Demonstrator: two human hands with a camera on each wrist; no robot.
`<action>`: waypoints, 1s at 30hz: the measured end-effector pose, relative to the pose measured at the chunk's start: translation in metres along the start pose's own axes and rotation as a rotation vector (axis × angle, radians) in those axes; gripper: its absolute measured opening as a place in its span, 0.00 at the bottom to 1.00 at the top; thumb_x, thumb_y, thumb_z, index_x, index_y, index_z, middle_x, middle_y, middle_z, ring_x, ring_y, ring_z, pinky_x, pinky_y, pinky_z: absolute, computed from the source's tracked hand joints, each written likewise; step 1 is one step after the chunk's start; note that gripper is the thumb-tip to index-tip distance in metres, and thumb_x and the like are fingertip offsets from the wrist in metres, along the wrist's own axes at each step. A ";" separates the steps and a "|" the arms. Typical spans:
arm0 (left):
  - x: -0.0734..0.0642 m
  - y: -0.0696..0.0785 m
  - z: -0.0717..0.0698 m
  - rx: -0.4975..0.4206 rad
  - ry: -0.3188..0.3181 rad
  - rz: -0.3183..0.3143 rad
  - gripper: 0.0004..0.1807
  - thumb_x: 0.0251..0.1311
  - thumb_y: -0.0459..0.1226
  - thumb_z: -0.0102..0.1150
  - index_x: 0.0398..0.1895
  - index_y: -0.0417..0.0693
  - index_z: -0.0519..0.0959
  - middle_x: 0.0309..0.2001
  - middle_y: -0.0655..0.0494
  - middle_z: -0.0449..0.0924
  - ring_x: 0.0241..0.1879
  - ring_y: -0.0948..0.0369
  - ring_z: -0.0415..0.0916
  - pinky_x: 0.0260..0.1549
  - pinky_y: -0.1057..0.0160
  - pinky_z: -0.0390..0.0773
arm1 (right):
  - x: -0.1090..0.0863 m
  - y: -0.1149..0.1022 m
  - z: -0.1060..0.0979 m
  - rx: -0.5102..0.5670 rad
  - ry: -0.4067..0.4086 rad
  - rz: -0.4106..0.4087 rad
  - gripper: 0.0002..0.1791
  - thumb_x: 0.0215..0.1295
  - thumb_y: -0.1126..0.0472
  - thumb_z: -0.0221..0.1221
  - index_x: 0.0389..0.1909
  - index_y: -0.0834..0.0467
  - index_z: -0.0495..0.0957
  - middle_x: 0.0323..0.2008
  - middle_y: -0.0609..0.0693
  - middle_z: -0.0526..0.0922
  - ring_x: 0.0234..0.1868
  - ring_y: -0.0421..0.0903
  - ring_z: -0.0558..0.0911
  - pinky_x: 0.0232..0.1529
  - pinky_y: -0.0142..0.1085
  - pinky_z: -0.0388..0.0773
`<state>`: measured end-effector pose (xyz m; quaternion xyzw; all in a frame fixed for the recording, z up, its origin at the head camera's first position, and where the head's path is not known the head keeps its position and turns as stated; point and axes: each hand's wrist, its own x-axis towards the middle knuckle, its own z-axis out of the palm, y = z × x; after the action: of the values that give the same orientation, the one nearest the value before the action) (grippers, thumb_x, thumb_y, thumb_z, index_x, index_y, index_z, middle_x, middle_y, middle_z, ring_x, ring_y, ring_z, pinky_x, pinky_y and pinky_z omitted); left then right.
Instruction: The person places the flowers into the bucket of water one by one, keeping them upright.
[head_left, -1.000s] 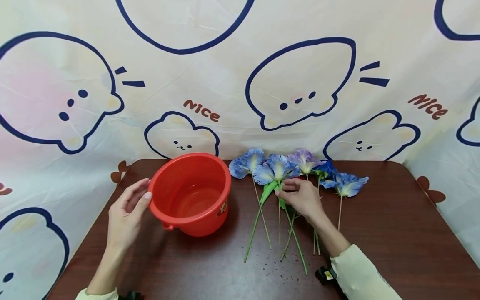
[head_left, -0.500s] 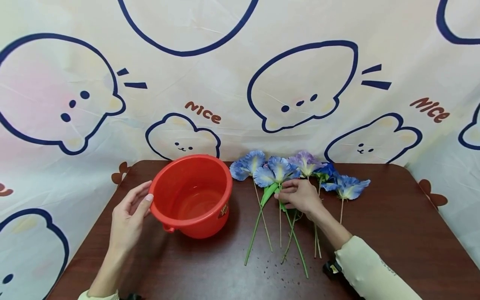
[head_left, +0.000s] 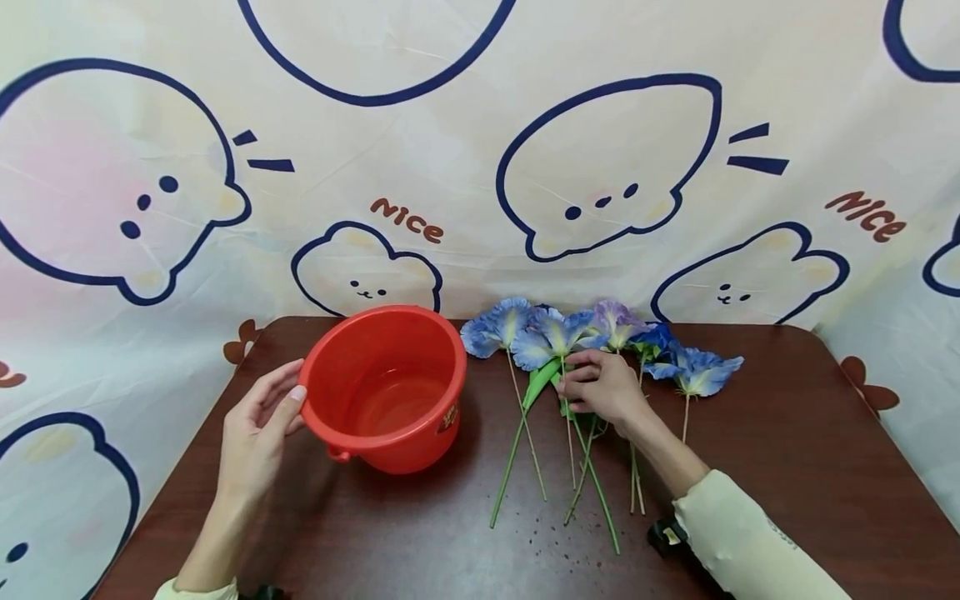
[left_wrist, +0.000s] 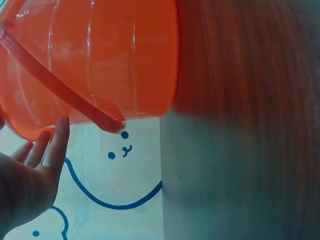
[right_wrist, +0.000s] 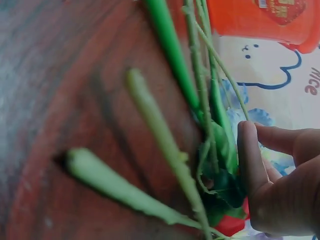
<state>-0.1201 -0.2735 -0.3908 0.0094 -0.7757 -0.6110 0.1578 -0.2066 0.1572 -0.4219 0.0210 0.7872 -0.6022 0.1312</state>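
Observation:
A red plastic bucket [head_left: 405, 450] stands left of centre on the table. My left hand [head_left: 258, 429] holds its rim at the left side, thumb at the edge and fingers against the outer wall. In the left wrist view the bucket's handle [left_wrist: 65, 92] hangs down its side. My right hand [head_left: 607, 390] pinches the thin stem [right_wrist: 227, 75] of a light blue flower [head_left: 555, 333] between thumb and index finger. Beneath that hand lie green leaves [head_left: 538, 385] and a red bloom [right_wrist: 232, 224], mostly hidden in the head view.
Several other flowers lie around: a blue one [head_left: 498, 325] on the left, a purple one [head_left: 615, 321] behind, a blue one [head_left: 701, 371] on the right. Green stems [head_left: 600, 492] point to the front of the brown table [head_left: 787, 450]. Dark crumbs are scattered there. A printed cloth [head_left: 465, 183] hangs behind.
The light blue flower and its stem have shifted slightly to the right, with my right hand pinching the stem. My left hand stays on the bucket's rim.

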 end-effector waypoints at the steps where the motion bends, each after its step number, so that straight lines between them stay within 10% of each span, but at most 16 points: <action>1: -0.001 0.001 0.000 -0.012 0.003 -0.002 0.24 0.70 0.37 0.56 0.68 0.43 0.71 0.53 0.58 0.80 0.45 0.66 0.84 0.39 0.70 0.84 | -0.001 -0.002 -0.001 0.013 -0.003 -0.004 0.27 0.63 0.69 0.65 0.63 0.63 0.72 0.47 0.64 0.85 0.42 0.54 0.88 0.41 0.47 0.87; 30: -0.014 0.007 0.002 -0.128 0.016 -0.036 0.25 0.69 0.33 0.57 0.68 0.40 0.70 0.55 0.54 0.79 0.48 0.64 0.83 0.41 0.69 0.84 | -0.032 -0.118 0.005 0.130 -0.023 -0.319 0.25 0.65 0.66 0.64 0.63 0.57 0.73 0.52 0.65 0.80 0.43 0.52 0.87 0.40 0.42 0.87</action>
<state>-0.1061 -0.2669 -0.3883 0.0181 -0.7335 -0.6619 0.1534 -0.1975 0.1241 -0.3039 -0.1027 0.7385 -0.6651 0.0412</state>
